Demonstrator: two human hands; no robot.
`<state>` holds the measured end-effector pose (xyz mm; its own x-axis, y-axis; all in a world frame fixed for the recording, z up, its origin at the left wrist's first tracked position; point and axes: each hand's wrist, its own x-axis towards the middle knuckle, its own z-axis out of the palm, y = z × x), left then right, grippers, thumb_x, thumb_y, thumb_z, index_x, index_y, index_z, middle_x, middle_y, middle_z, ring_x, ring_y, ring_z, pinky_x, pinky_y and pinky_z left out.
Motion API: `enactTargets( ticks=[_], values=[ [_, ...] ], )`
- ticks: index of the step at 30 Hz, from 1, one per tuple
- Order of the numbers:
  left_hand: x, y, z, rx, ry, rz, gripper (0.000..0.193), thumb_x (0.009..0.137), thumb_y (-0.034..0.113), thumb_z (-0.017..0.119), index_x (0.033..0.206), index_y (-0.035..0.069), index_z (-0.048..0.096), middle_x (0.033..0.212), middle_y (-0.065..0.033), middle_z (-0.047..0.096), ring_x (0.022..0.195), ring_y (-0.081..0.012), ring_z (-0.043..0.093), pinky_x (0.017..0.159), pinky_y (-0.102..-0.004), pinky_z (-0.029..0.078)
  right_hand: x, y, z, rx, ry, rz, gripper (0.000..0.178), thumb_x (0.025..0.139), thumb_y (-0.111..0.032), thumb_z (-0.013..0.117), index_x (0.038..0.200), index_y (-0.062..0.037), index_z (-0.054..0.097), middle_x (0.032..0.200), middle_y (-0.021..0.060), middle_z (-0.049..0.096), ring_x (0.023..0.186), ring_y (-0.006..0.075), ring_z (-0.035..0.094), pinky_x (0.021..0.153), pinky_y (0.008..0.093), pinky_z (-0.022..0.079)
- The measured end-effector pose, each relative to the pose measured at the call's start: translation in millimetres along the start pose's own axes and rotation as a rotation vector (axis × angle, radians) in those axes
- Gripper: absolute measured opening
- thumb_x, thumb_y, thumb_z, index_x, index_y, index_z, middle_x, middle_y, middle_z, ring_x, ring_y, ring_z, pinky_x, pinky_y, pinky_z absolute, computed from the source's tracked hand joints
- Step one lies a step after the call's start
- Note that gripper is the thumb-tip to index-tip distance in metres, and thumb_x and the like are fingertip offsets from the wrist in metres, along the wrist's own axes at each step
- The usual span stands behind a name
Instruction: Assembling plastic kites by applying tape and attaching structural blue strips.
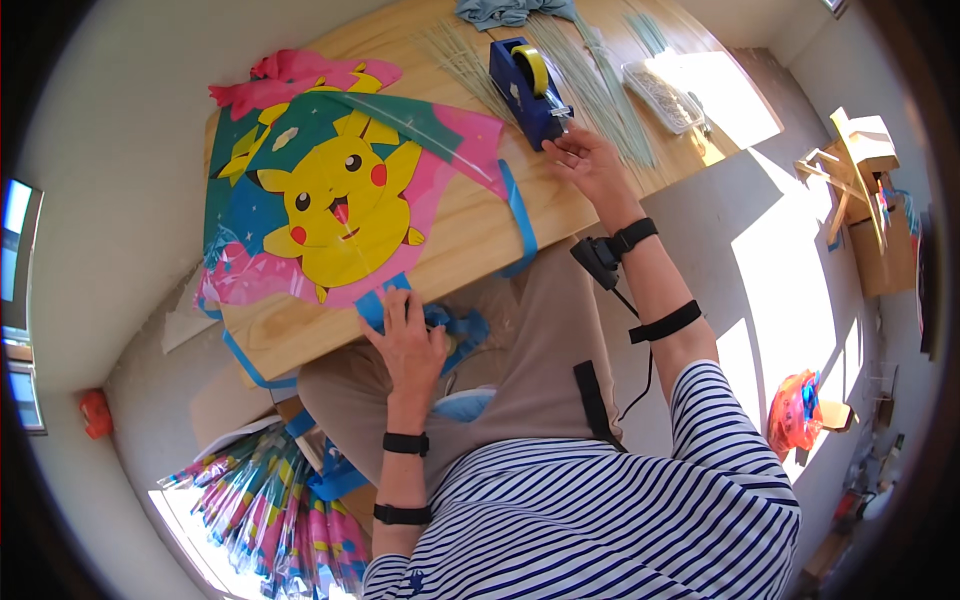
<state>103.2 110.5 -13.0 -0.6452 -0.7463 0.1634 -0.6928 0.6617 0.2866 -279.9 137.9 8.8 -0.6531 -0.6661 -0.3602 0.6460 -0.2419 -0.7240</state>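
Observation:
A kite sail (345, 215) of thin printed film, with a yellow cartoon figure on pink and teal, lies on the wooden table in front of me. My left hand (408, 345) is at its lower edge by the table's front edge, fingers stretched out over a blue strip (372, 306). Farther right, my right hand (592, 165) is at the cutter end of a dark blue tape dispenser (522, 95) holding a yellowish tape roll (535, 70). Its thumb and forefinger are pinched together at the tape's end; the strip itself is hard to see.
Several thin pale sticks (590, 85) lie behind the dispenser, beside a clear plastic box (665, 95). Blue strips (520, 225) hang over the table edge (300, 362). Folded printed film (290, 510) is piled at lower left. Cardboard boxes (880, 245) stand at far right.

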Motion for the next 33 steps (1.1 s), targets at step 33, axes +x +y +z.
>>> enactTargets(
  ticks=[33],
  values=[
    [1,-1,2,-0.007,-0.005,-0.015,0.062,0.072,0.018,0.076,0.128,0.004,0.054,0.136,-0.0106,0.046,0.136,-0.0312,0.043,0.109,-0.0718,0.018,13,4,2,-0.199,0.123,-0.195,0.003,0.087,0.0,0.061,0.084,0.0018,0.063,0.094,0.0165,0.07,0.088,0.0268,0.072,0.07,0.0315,0.053]
  ],
)
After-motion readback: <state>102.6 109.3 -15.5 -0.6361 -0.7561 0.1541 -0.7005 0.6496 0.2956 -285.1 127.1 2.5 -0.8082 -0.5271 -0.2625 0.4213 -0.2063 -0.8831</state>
